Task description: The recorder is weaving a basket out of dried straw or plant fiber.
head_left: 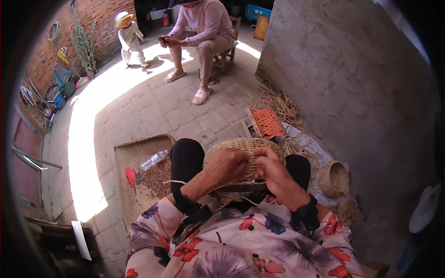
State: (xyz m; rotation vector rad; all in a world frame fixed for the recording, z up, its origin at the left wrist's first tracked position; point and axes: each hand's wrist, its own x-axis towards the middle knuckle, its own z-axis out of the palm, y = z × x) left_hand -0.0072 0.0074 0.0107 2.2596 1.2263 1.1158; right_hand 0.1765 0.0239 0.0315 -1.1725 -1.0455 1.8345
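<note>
1. Basket (pixel 243 147): a rounded, tightly woven straw shell, tan, with ribbed coils. It rests on the person's knees, between both hands, at the centre of the view.
2. Left hand (pixel 225 167): laid against the near left wall of the basket, fingers curled and pressed together onto the weave. Whether they pinch a strand cannot be told.
3. Right hand (pixel 274 172): at the near right rim of the basket, fingers bent and drawn together at the fingertips against the weave. The two hands sit just beside each other, almost touching.
4. Thin cord (pixel 178 181): pale, runs from under the left hand across the left knee.
5. Woven tray (pixel 134 157): flat, rectangular, with a raised edge, on the paving to the left of the knees. It carries brown grain, a clear plastic bottle (pixel 154 160) and a red scrap (pixel 131 176).
6. Open room: the stone paving (pixel 139 106) ahead and to the left is broad, partly sunlit.
7. Right boundary: a rough grey wall (pixel 343 78) stands close. Along its foot lie loose straw (pixel 280 105), an orange woven mat (pixel 268 122) and a small finished basket (pixel 333 178).
8. Far edge: a seated person (pixel 204 32) on a wooden chair and a small child (pixel 130 39), well apart from the work.
</note>
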